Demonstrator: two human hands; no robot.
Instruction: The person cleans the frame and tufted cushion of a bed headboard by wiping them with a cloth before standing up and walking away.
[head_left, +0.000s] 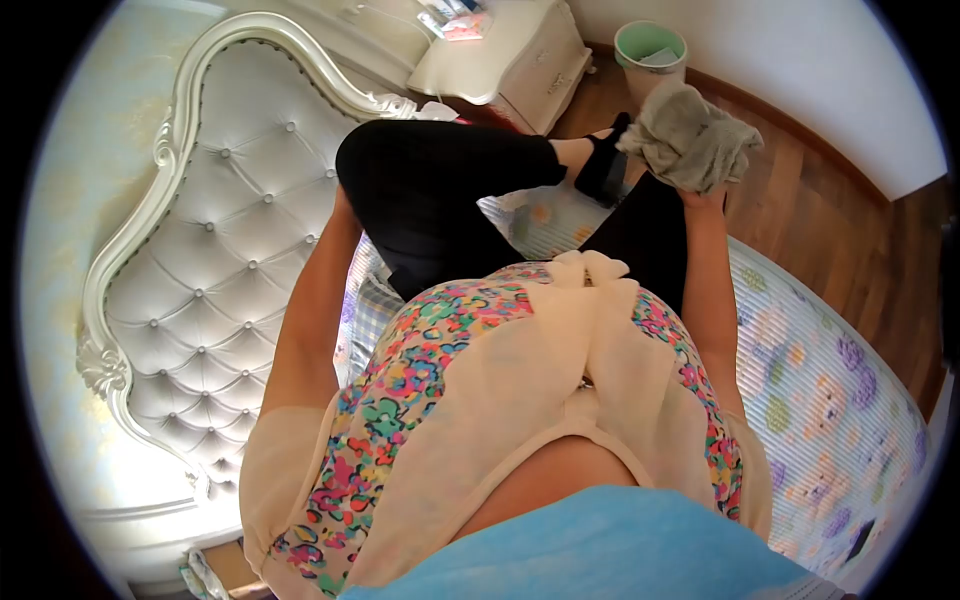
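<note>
A crumpled grey cloth [690, 135] is in my right hand [703, 197], held up beside my right knee. Most of the fingers are hidden under the cloth. My left forearm [318, 265] runs down along the outside of my bent left knee [385, 165], and the hand itself is hidden behind the leg. I sit on a bed with a patterned mat [800, 400], legs in black trousers. One foot wears a black shoe or slipper [604, 165], near the cloth.
On my left is a tufted headboard [215, 250] with a carved white frame. A white nightstand [540, 75] with small items [462, 25] stands ahead. A bin [650, 62] with a green inside stands on the wooden floor [800, 220] beyond the cloth.
</note>
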